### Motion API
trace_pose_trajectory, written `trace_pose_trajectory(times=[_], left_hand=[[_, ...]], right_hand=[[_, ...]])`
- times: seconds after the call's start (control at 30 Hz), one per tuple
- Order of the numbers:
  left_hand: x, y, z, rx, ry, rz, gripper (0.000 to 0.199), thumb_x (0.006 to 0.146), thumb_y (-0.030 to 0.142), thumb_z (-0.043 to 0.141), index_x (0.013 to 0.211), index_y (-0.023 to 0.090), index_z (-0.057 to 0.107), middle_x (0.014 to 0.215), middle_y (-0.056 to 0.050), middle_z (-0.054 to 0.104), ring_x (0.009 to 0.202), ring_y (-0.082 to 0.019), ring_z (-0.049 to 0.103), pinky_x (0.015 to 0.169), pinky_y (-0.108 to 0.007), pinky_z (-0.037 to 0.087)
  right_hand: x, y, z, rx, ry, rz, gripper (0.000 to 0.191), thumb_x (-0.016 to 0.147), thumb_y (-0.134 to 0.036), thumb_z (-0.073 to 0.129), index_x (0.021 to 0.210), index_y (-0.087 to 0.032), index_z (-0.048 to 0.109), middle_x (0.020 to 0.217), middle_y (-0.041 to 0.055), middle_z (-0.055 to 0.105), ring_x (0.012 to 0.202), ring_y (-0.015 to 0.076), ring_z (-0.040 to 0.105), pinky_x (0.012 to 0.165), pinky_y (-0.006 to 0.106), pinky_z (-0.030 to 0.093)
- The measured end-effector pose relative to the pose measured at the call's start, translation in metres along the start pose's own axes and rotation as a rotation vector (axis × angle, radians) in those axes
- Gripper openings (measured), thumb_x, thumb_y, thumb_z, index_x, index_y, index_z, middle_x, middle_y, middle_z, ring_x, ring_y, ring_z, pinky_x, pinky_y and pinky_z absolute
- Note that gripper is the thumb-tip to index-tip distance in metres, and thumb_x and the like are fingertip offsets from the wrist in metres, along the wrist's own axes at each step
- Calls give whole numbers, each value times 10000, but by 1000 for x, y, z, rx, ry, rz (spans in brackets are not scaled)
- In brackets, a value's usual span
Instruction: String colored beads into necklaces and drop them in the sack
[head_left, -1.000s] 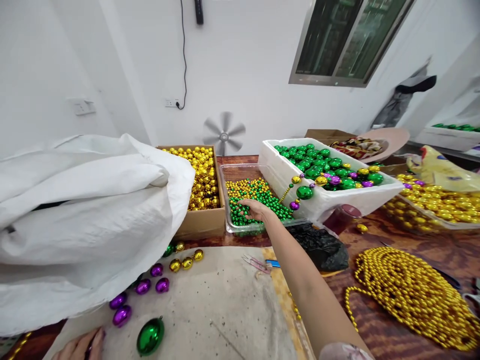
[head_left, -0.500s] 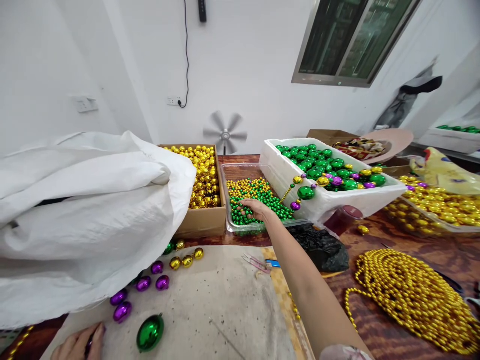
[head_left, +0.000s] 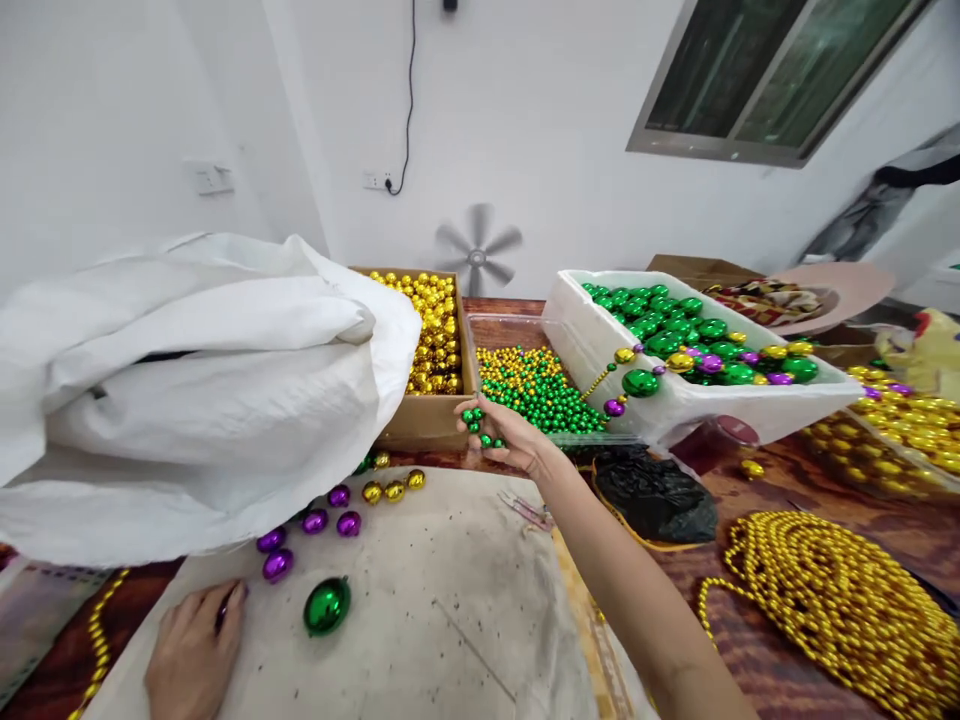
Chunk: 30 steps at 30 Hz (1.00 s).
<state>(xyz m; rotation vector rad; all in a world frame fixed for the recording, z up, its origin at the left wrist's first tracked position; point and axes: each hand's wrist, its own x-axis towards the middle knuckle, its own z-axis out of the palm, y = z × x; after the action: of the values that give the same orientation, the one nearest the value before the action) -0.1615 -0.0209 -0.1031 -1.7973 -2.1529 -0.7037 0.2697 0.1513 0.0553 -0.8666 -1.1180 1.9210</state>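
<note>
Held in curled right fingers (head_left: pixel 491 412): small round shiny green beads (head_left: pixel 486 440), just taken from transparent plastic tray (head_left: pixel 504 332) beyond fingertips; thus already gathered. Cannot tell for left fingers (head_left: pixel 199 603).

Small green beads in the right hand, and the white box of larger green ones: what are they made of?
Small green beads: probably plastic with a glossy metallic coating, judging by their bright highlights, though glass can't be ruled out. White box: likely matte plastic foam, given its thick, pale walls.
</note>
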Motion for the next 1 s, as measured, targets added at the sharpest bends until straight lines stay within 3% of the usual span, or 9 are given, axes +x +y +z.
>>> trace_pose_trajectory(times=[0.1, 0.2, 0.3, 0.4, 0.53, 0.67, 0.8, 0.9, 1.0], left_hand=[[0, 2, 0, 59, 13, 71, 510, 956, 456, 334, 899, 139, 729, 869, -136, 706, 832, -274, 585, 833, -392, 501], [-1, 1, 1, 67, 32, 93, 511, 980, 448, 348, 909, 121, 734, 854, -132, 701, 824, -262, 579, 824, -370, 490], [-2, 2, 2, 60, 45, 79, 479, 986, 438, 378, 906, 126, 733, 850, -122, 699, 828, -254, 572, 811, -353, 478], [-3, 3, 2, 55, 33, 77, 473, 990, 431, 377, 911, 127, 731, 867, -128, 700, 832, -258, 560, 807, -358, 471], [-3, 3, -1, 45, 45, 89, 465, 989, 430, 380, 912, 127, 725, 864, -126, 700, 828, -257, 565, 810, -362, 481], [-2, 1, -5, 59, 64, 132, 462, 984, 442, 363, 920, 140, 708, 873, -120, 695, 809, -255, 574, 831, -382, 496], [2, 0, -6, 85, 51, 182, 482, 970, 451, 320, 911, 146, 688, 862, -128, 686, 784, -265, 576, 834, -402, 509], [2, 0, -6, 78, 8, 157, 471, 942, 452, 306, 911, 161, 675, 862, -128, 680, 789, -274, 575, 849, -421, 511], [1, -1, -3, -21, -25, 28, 445, 898, 481, 332, 890, 184, 663, 872, -121, 673, 816, -284, 572, 886, -454, 497]], right_hand=[[-2, 38, 21, -81, -67, 29, 490, 893, -660, 541, 1018, -191, 605, 841, 24, 587, 523, 66, 460, 330, 119, 190], [5, 85, 38, -514, -18, -10, 552, 964, -673, 337, 1047, -187, 587, 814, 23, 591, 496, 74, 456, 346, 148, 238], [15, 131, 55, -790, 31, -33, 404, 1013, -518, 349, 1022, -188, 582, 835, 26, 622, 576, 104, 543, 424, 176, 348], [20, 167, 74, -986, 59, -84, 205, 1004, -340, 459, 1022, -193, 601, 1002, 67, 649, 866, 176, 609, 658, 255, 472], [18, 191, 90, -1270, 18, -171, 156, 984, -187, 490, 1012, -183, 643, 1106, 119, 642, 1077, 261, 539, 865, 390, 446], [13, 196, 93, -1479, -40, -255, 166, 999, -204, 496, 1032, -209, 659, 1148, 94, 646, 1060, 247, 526, 915, 411, 415], [2, 187, 93, -1753, -71, -413, 189, 1004, -287, 505, 1131, -249, 639, 1284, 64, 612, 1000, 228, 544, 821, 377, 429], [-10, 154, 82, -1770, 8, -511, 256, 982, -380, 542, 1211, -297, 622, 1395, 43, 569, 1000, 222, 572, 804, 363, 427], [-16, 91, 46, -1724, 199, -496, 258, 1012, -343, 477, 1167, -278, 672, 1239, 36, 676, 998, 190, 614, 813, 311, 429]])
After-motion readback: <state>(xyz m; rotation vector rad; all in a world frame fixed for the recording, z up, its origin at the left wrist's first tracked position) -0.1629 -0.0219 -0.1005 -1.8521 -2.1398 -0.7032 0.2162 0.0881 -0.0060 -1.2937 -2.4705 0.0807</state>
